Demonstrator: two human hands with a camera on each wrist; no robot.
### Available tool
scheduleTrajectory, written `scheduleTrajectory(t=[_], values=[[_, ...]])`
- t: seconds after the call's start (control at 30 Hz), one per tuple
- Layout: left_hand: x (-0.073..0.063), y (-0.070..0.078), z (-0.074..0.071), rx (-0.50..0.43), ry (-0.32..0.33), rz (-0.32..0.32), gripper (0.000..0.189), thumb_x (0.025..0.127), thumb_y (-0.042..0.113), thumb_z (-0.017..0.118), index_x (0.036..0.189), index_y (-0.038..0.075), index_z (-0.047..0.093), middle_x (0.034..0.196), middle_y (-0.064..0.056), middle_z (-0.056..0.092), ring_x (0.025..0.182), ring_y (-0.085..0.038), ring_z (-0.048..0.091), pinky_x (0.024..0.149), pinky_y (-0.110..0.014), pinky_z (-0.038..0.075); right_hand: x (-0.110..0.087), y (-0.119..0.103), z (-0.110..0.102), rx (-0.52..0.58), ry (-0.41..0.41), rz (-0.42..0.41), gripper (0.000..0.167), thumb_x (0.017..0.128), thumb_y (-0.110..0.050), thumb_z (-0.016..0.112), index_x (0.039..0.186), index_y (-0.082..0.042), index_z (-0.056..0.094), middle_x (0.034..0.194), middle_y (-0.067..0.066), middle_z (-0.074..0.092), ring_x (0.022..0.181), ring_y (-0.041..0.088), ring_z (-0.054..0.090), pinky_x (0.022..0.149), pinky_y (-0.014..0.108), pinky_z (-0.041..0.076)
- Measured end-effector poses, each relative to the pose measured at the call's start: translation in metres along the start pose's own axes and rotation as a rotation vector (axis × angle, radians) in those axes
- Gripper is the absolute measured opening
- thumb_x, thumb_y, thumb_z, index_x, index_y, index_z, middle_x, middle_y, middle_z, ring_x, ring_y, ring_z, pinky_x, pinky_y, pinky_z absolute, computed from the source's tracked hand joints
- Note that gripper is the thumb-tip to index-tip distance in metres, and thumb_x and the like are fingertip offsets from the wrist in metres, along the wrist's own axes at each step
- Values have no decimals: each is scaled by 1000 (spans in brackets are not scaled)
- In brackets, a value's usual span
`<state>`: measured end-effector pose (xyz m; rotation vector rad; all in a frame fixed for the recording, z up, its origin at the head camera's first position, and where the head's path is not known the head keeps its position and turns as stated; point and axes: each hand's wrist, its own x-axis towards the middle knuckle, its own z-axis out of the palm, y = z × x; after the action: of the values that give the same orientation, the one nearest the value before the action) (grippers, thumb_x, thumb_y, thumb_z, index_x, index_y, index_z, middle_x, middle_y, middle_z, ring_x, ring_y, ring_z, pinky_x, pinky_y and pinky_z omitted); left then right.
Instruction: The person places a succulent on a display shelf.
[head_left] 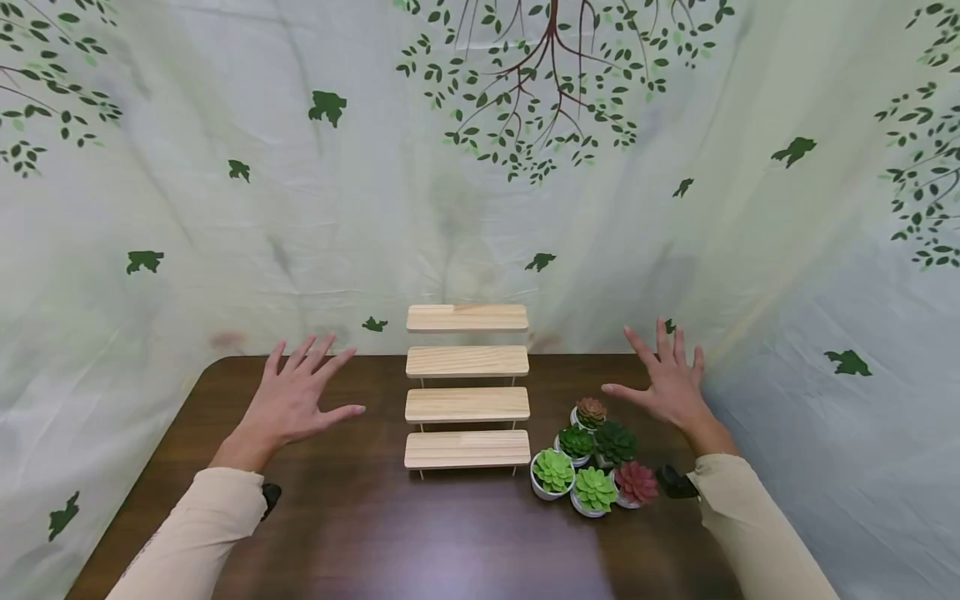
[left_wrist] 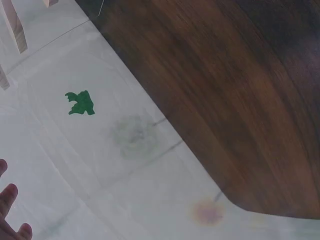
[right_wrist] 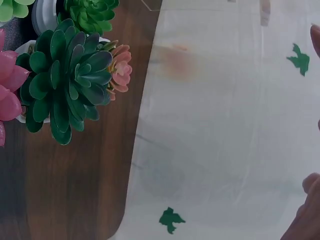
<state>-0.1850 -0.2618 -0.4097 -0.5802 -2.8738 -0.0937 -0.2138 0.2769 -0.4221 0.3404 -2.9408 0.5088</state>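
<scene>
My left hand [head_left: 292, 402] is held over the left part of the dark wooden table, fingers spread and nothing in it. The right hand [head_left: 670, 385], also spread and holding nothing, is above the table's right side, just beyond a cluster of potted succulents. Among these are a bright green succulent [head_left: 553, 472], a red succulent [head_left: 636, 482], a reddish-brown succulent [head_left: 589, 412] and a dark green succulent [right_wrist: 67, 80], in small white pots. Between the hands stands a tiered wooden shelf [head_left: 467, 405] with several bare pale steps on thin metal legs.
The brown table [head_left: 337, 533] has rounded back corners. Behind and beside it hangs a pale cloth backdrop [head_left: 360, 208] printed with leaves and branches. A black wrist strap [head_left: 272, 497] shows at the left sleeve, and a black wrist device [head_left: 677, 482] at the right.
</scene>
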Motion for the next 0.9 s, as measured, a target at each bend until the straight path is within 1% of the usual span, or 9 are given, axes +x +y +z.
scheduleTrajectory(t=[0.13, 0.3, 0.4, 0.5, 0.57, 0.67, 0.73, 0.83, 0.9], values=[[-1, 1, 0, -1, 19, 2, 85, 79, 67, 61, 145, 18, 39, 152, -21, 29, 139, -42, 22, 110, -64, 11, -1, 5, 4, 36, -1, 14, 96, 80, -64, 64, 155, -32, 13, 159, 13, -17, 141, 42, -19, 104, 72, -11], [-1, 3, 3, -48, 63, -6, 83, 81, 65, 62, 145, 19, 39, 151, -22, 30, 138, -43, 24, 109, -64, 12, -3, 13, 5, 81, -13, 39, 97, 81, -62, 65, 155, -32, 10, 158, 11, -20, 140, 42, -21, 102, 73, -12], [-1, 4, 8, -69, 133, 1, 79, 81, 61, 64, 143, 18, 42, 149, -21, 34, 135, -43, 28, 108, -63, 16, -3, 20, 5, 126, -23, 52, 99, 82, -61, 64, 155, -31, 6, 158, 12, -18, 141, 40, -22, 103, 73, -12], [-3, 4, 16, -91, 230, 13, 74, 80, 56, 67, 138, 15, 48, 144, -21, 41, 131, -43, 34, 105, -61, 23, -6, 28, 4, 209, -28, 63, 100, 84, -57, 65, 155, -29, 1, 159, 13, -17, 142, 39, -21, 103, 72, -11], [-5, 4, 21, -126, 286, 11, 71, 79, 53, 68, 136, 12, 51, 140, -21, 45, 128, -44, 37, 102, -61, 27, -9, 34, 5, 275, -29, 68, 99, 85, -53, 65, 155, -28, -1, 159, 12, -17, 141, 40, -21, 104, 72, -11], [-6, 7, 28, -212, 331, -5, 70, 79, 47, 71, 135, 10, 52, 135, -23, 49, 124, -44, 41, 97, -62, 32, -14, 43, 8, 356, -32, 74, 98, 87, -48, 66, 155, -28, -3, 159, 10, -18, 141, 41, -22, 103, 73, -11], [-7, 9, 32, -273, 343, -27, 69, 79, 43, 73, 135, 8, 51, 134, -24, 50, 122, -44, 44, 95, -63, 34, -17, 48, 11, 395, -35, 76, 98, 88, -45, 66, 155, -27, -4, 159, 10, -17, 141, 42, -21, 102, 75, -8], [-10, 13, 37, -366, 343, -64, 69, 80, 38, 75, 137, 8, 50, 134, -23, 51, 121, -44, 45, 94, -64, 34, -20, 54, 17, 451, -33, 85, 100, 87, -40, 68, 155, -27, -4, 160, 12, -13, 142, 43, -17, 101, 78, -2], [-12, 15, 41, -430, 322, -97, 69, 81, 36, 74, 138, 8, 48, 136, -22, 50, 122, -44, 44, 96, -63, 33, -23, 56, 19, 502, -42, 94, 101, 88, -35, 69, 154, -27, -6, 160, 13, -12, 142, 44, -13, 101, 78, 3]])
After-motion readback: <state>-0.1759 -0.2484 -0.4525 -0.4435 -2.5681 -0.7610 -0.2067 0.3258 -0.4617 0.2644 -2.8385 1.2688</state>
